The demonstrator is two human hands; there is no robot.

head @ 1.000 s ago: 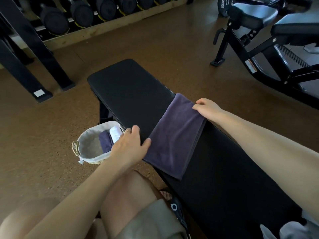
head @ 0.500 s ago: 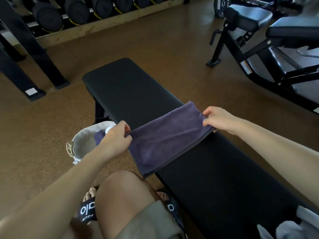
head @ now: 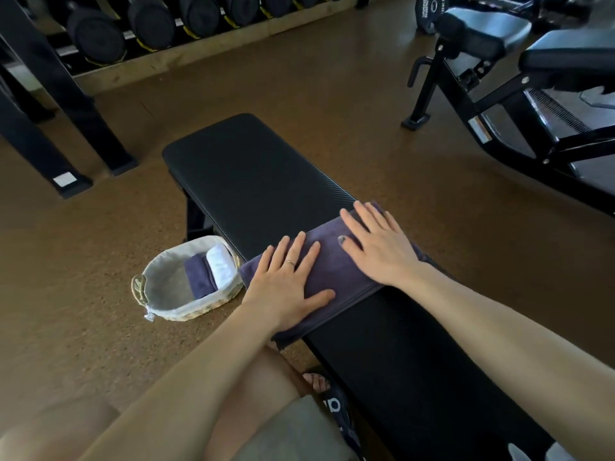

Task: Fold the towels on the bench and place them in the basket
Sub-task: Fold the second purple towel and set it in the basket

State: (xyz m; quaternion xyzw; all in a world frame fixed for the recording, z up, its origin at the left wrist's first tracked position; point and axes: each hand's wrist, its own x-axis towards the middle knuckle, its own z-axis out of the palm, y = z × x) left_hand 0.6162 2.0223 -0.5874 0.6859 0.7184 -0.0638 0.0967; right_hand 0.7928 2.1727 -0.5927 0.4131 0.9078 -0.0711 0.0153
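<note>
Press the fold flat before lifting: sweep both palms outward along the towel (head: 332, 271) so the layers stay aligned and no crease gets trapped.

The basket (head: 159, 287) stands on the floor left of the bench (head: 253, 181) and already holds 2 folded towels. The left hand (head: 286, 281) lies flat, fingers straight and spread, pressing the towel's near-left part. The right hand (head: 376, 247) lies equally flat on its far-right part. Neither grasps anything. The towel lies across the bench, its near edge overhanging.

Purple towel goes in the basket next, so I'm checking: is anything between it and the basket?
Nothing visible. The basket sits on the floor just beside the bench, below the purple towel; its open half is free.
</note>
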